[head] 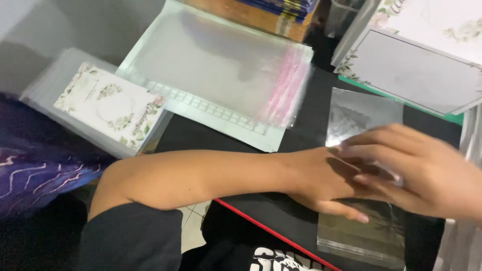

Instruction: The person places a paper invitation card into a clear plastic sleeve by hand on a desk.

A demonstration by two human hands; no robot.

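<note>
Head view: 2 hands on 1 shiny clear sleeve stack, on black table
left hand: flat, palm down, pressing on sleeve stack; fingers stretched, not clenched, thumb tip at stack's left edge
right hand: blurred, fingers extended over upper part of stack, tips touching top sleeve just above left hand; can't tell if pinching a sheet
sleeve stack: 1 pile, glossy clear plastic, rectangular, upright long side, lower right of table; sheet count unreadable
table: matte black top, red strip along near edge
large bags: 1 pile, clear plastic w/ pink strip at right end, flat, centre back
floral card: 1 in front left, white paper, green leaf print, lying on 1 pile of clear sleeves
cards far right: approx 2, white w/ floral edges, tilted, well apart from hands
</note>
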